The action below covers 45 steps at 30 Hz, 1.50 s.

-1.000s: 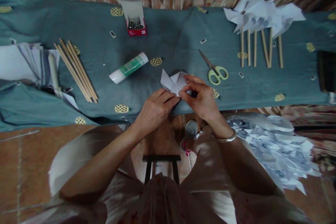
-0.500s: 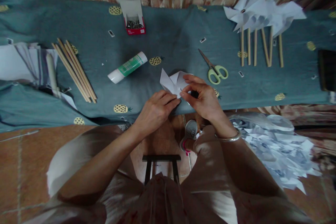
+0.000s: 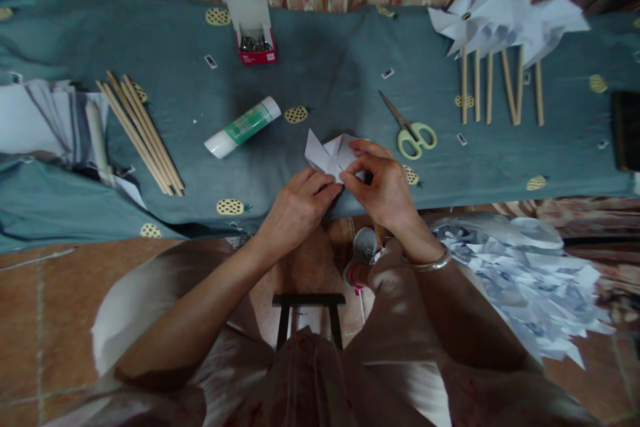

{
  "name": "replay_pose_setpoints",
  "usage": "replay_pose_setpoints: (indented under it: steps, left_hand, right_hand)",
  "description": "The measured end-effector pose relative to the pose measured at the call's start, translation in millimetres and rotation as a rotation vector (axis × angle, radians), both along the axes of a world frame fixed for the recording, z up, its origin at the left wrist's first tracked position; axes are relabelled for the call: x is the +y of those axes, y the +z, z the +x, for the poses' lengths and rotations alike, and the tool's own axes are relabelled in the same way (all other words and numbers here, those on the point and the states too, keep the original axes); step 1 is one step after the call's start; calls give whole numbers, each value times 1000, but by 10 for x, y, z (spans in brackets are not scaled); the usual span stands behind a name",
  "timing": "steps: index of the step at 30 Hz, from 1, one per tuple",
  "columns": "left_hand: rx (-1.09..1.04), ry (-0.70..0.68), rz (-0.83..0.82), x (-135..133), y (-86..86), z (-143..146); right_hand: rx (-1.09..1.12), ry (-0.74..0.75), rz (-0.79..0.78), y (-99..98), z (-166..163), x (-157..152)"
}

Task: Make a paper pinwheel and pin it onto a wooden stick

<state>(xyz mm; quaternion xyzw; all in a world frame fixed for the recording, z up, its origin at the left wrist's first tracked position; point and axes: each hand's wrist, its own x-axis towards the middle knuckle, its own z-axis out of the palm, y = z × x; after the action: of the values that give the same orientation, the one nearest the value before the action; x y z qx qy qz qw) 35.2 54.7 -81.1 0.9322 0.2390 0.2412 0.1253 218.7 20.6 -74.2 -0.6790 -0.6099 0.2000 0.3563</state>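
A folded white paper pinwheel [image 3: 327,150] lies near the front edge of the teal cloth-covered table [image 3: 325,60]. My left hand [image 3: 297,207] presses its fingers together on the paper's lower left part. My right hand [image 3: 383,183] pinches the paper's centre from the right, fingers curled. A silver bangle sits on my right wrist. Green-handled scissors [image 3: 413,133] lie just right of my hands, and a glue stick [image 3: 243,127] lies to the left.
A red box of pins [image 3: 255,40] stands open at the back. Wooden sticks [image 3: 143,133] and paper sheets [image 3: 45,120] lie at the left. Finished pinwheels on sticks [image 3: 500,33] lie at the back right. Paper scraps [image 3: 525,280] pile on the floor. A stool [image 3: 307,317] stands below.
My right hand's fingers have shifted slightly on the paper's centre. The view has tilted a little. Both hands stay on the pinwheel.
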Motion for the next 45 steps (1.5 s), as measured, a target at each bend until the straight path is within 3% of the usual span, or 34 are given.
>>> replay_pose_setpoints:
  steps: [11, 25, 38, 45]
  left_hand:
    - [-2, 13, -67, 5, 6, 12]
    - [11, 36, -27, 5, -9, 29]
    - [18, 22, -51, 9, 1, 27]
    - [2, 18, -26, 6, -13, 22]
  right_hand:
    - [-17, -24, -1, 14, -24, 2]
    - [-13, -36, -5, 24, -49, -20]
    - [-48, 65, -37, 38, -96, -102]
    - [-255, 136, 35, 0, -159, -152]
